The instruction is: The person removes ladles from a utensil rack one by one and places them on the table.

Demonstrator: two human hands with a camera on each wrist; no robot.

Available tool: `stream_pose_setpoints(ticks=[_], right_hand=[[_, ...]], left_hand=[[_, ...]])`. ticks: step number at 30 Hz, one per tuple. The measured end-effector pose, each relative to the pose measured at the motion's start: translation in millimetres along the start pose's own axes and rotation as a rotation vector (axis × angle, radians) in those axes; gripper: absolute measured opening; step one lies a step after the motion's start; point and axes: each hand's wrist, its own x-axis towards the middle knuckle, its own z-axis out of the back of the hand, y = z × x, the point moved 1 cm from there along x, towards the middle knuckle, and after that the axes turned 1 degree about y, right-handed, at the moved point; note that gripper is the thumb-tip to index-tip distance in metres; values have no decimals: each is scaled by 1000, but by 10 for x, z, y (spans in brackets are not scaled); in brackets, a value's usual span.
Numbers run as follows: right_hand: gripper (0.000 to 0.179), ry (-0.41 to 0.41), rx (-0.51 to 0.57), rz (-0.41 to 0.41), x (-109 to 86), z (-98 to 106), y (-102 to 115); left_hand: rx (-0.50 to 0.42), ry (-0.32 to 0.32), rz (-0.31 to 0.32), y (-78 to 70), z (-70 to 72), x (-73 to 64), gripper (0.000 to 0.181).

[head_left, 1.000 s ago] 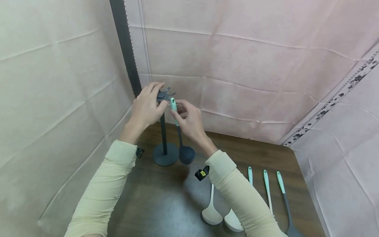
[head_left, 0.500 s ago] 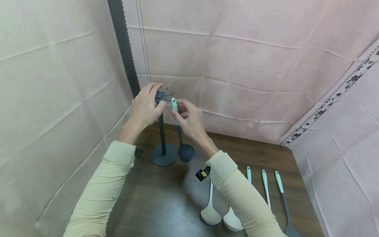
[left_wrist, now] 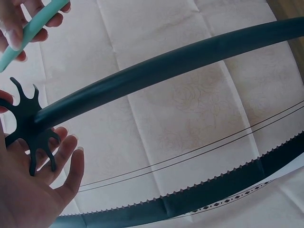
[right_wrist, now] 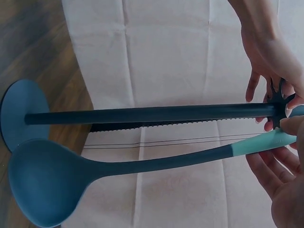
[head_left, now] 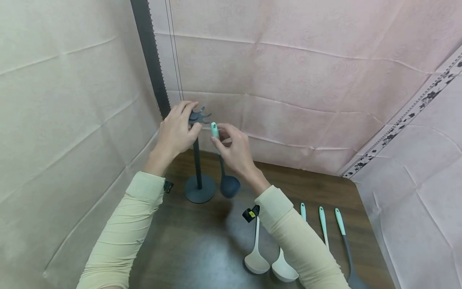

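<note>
A dark utensil stand (head_left: pixel 197 160) with a round base and a top of curved hooks (head_left: pixel 200 116) rises from the table. My left hand (head_left: pixel 177 126) holds the stand at that top, its fingers spread around the hooks (left_wrist: pixel 35 121). Just to the right, my right hand (head_left: pixel 234 148) pinches the mint-green handle of a dark ladle (head_left: pixel 229 186) between thumb and fingers. The ladle hangs bowl down beside the pole, as the right wrist view shows (right_wrist: pixel 50 183). In the head view, a small gap separates the handle's holed end (head_left: pixel 214 127) from the hooks.
Two pale ladles, one at the left (head_left: pixel 257 263) and one beside it (head_left: pixel 284 269), lie on the wooden table (head_left: pixel 187 249). Farther right are a mint-handled utensil (head_left: pixel 323 224) and a dark turner (head_left: pixel 349 253). The right sleeve covers parts of these. Cloth walls (head_left: pixel 281 80) enclose the table.
My right hand has moved slightly right and down with the ladle, so its handle end stands farther from the hooks. The left hand keeps its place on the stand.
</note>
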Motion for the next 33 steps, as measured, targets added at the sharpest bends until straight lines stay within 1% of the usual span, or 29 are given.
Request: stream_pose_setpoints(ticks=[4,18,26,33], right_hand=[[32,-6,1,27,-31,23,-16],[30,-47,19,28,-114,92,-96],[27,-43,9,0,-163,117,-139],[31,-55,17,-22,-200,160,-194]], left_hand=[[0,1,-4,2,-3,0,67],[1,-12,-8,13,3,-9,67],[3,-25,-12,3,-1,-17,66],[3,-26,-15,-7,2,-13,66]])
